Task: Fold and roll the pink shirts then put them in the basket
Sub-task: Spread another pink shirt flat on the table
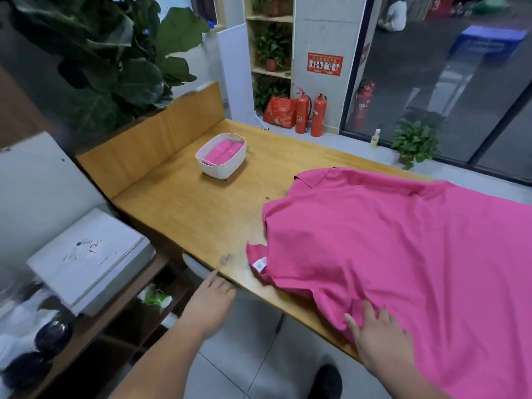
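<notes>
A large pink shirt (388, 240) lies spread over the right half of the wooden table (178, 203), collar toward the far edge, a white label showing at its left hem. My right hand (380, 338) rests flat on the shirt's near edge, fingers spread. My left hand (214, 295) hovers at the table's near edge, left of the shirt, fingers relaxed and holding nothing. A white basket (227, 167) stands at the far left of the table with rolled pink shirts (223, 152) inside.
A low shelf with a white box (86, 257) stands left of the table. A big leafy plant (109, 61) rises behind the raised wooden back panel. Red fire extinguishers (309, 113) and a red bag stand on the floor beyond the table.
</notes>
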### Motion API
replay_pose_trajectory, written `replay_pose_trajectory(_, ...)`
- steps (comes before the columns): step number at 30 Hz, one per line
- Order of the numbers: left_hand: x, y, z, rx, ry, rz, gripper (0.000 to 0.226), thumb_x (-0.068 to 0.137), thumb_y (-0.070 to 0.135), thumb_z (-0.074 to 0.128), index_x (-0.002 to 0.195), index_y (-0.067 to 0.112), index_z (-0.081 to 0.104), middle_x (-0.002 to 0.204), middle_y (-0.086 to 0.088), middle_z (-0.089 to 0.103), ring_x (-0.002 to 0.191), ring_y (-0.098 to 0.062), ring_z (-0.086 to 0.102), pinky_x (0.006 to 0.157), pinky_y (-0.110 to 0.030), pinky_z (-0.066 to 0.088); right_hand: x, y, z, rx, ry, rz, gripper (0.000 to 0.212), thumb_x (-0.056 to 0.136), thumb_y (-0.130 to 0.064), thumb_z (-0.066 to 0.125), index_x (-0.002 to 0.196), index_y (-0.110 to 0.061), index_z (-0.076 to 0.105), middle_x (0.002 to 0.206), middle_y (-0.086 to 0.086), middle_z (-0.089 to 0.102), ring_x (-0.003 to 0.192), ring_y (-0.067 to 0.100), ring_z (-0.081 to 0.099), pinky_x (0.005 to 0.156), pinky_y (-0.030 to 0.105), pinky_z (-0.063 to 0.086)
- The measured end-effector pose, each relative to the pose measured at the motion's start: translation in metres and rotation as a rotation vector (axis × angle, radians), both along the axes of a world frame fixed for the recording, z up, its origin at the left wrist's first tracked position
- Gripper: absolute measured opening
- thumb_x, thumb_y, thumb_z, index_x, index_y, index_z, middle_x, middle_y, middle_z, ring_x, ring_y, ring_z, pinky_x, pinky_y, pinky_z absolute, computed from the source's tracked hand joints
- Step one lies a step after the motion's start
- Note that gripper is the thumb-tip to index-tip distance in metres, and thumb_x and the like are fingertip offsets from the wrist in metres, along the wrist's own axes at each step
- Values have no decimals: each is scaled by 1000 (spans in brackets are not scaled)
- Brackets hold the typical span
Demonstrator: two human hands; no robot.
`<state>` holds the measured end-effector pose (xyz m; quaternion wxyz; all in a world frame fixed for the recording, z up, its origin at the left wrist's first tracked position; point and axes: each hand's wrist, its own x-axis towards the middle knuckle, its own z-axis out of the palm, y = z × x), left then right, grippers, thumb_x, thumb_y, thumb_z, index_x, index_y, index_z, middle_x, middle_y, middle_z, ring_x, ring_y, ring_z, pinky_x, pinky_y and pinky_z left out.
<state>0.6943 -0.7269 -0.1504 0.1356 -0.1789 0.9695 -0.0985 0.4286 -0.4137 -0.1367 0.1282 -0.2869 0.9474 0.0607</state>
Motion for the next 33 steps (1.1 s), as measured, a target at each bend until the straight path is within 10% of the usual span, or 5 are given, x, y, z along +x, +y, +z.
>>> replay_pose_trajectory(6, -24, -1, 13, 147, 330, 148, 46, 98, 35, 53, 142, 22, 54, 150, -5, 50, 144, -29, 44, 121, -46, 33, -7, -32, -2, -141, 70, 147, 79, 94, -70, 28, 138, -14, 63, 131, 20, 57, 119, 41, 55, 92, 55, 54)
replay_pose_trajectory(12, -87, -3, 25, 259, 203, 75, 70, 108, 50, 36, 168, 20, 17, 175, -4, 18, 161, -23, 15, 129, -41, 0, 2, -69, -7, -197, -11, 430, 75, 103, -72, 18, 164, -29, 33, 176, 1, 15, 161, 27, 15, 128, 47, 27)
replay_pose_trajectory(20, -63, -52, -8, 79, 85, 495, 68, 102, 50, 25, 132, 6, 67, 110, -14, 71, 96, -32, 67, 88, -47, 48, -28, -122, -14, -65, -34, 201, 92, 95, -77, 2, 163, -25, 36, 155, 13, 50, 137, 34, 51, 117, 54, 37)
replay_pose_trajectory(27, -86, -78, -9, 298, 96, 296, 65, 107, 53, 24, 165, 24, 23, 172, -2, 24, 157, -23, 25, 124, -45, 30, -46, -170, -29, -173, -50, 249, 77, 100, -69, 25, 159, -22, 42, 167, 20, 32, 149, 42, 34, 120, 56, 34)
replay_pose_trajectory(33, -119, -101, 0, 168, 211, 546, 66, 101, 52, 26, 153, 15, 43, 142, -10, 55, 125, -29, 52, 101, -44, 49, -63, -191, -32, -137, -78, 184, 87, 96, -76, 10, 164, -26, 33, 169, 13, 30, 153, 35, 30, 122, 55, 32)
